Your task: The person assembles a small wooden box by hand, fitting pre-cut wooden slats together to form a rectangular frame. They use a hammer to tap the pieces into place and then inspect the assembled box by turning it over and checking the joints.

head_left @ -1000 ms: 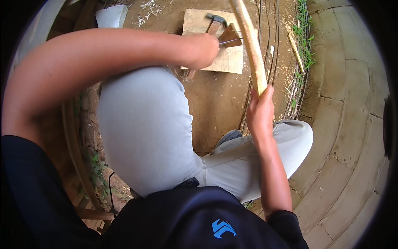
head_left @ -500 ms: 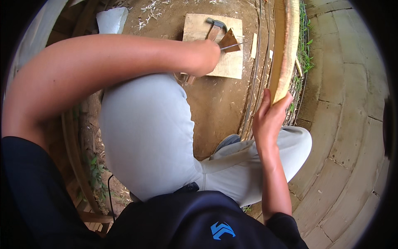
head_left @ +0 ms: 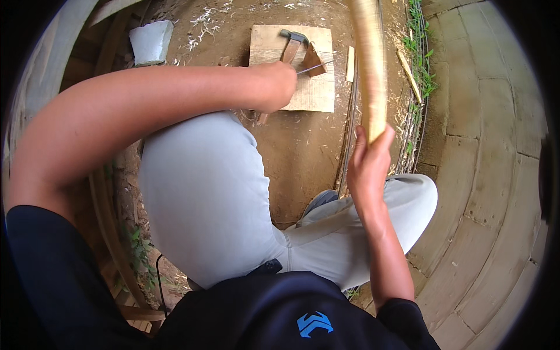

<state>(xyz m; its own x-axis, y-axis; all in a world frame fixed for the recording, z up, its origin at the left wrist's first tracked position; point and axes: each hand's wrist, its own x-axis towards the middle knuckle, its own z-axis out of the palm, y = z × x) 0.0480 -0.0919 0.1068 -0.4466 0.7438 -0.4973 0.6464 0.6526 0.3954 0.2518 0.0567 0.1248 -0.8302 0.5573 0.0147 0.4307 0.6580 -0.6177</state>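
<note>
Long pale-yellow wooden strip with a narrow edge [head_left: 372, 76]: since the earlier frame we have swung it leftward and turned it, so that its broad brown face is lost to view; its upper length is motion-blurred and runs out at the top of the view, its lower end lying in our right hand.
Right hand [head_left: 369, 166]: we close it about the strip's lower end, thumb on the left side, near our bent right knee in pale grey trousers [head_left: 411, 195].
Left hand [head_left: 277, 86]: we hold it as a fist around a thin grey metal tool [head_left: 305, 70], its handle hidden; the forearm lies across our left knee.
Brown wedge-shaped wooden block [head_left: 313, 55]: beside the fist, with the tool's shaft crossing in front.
Claw hammer with dark metal head and brown wooden handle [head_left: 290, 51]: on the board, partly behind our fist; we cannot tell whether they touch.
Square pale wooden board [head_left: 318, 96]: flat on brown earth [head_left: 303, 146], beneath block and hammer.
</note>
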